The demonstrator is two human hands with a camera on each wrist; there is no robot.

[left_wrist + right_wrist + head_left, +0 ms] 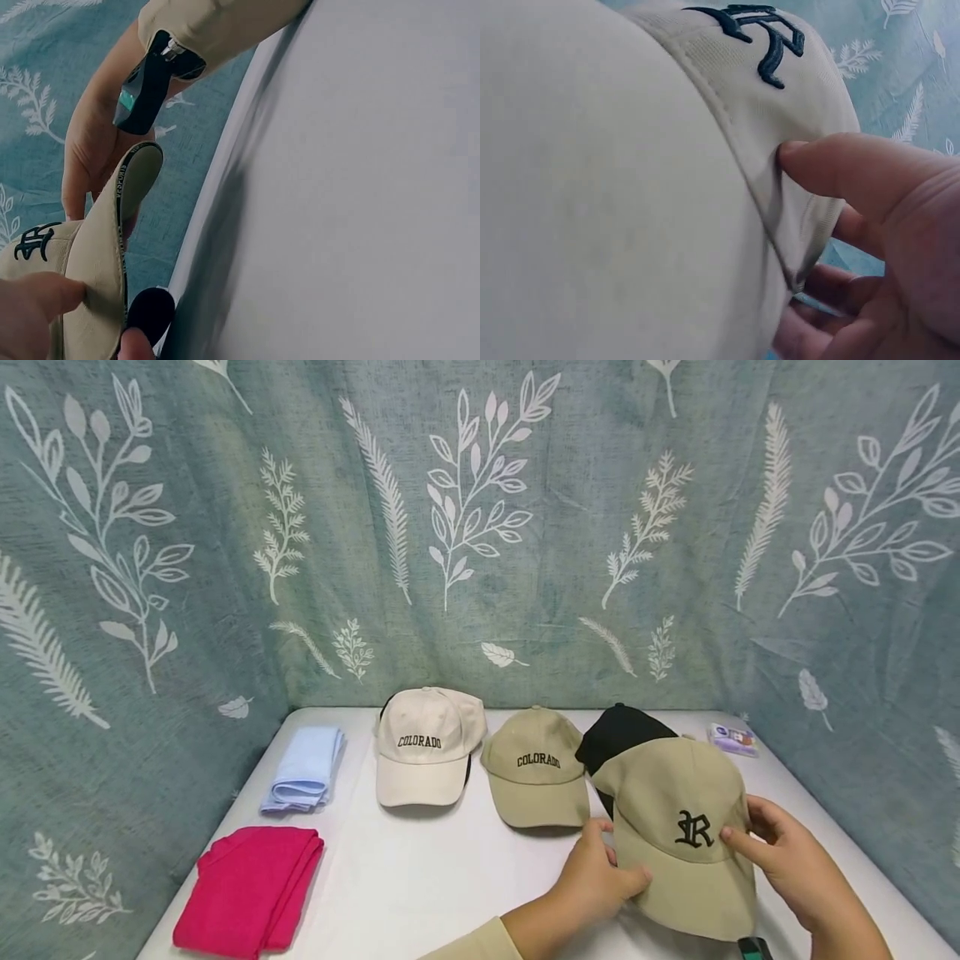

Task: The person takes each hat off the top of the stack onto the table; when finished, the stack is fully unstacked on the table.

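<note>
A khaki baseball cap [678,802] with a black embroidered letter is held up off the table between both hands. My left hand [592,877] grips the left edge of its brim, thumb on top, as the left wrist view also shows. With thumb in front and fingers behind, my right hand [787,852] pinches the side of the crown; the right wrist view shows the thumb [817,161] pressing the fabric near the brim seam. Behind it, a black cap [622,731] is partly hidden. A khaki "COLORADO" cap [536,777] sits just to the left.
A cream "COLORADO" cap [427,752] stands further left, with more headwear behind it. Folded light blue cloth [306,768] and folded red cloth [251,889] lie on the left side of the white table [420,868]. A small purple-and-white packet [731,739] lies back right.
</note>
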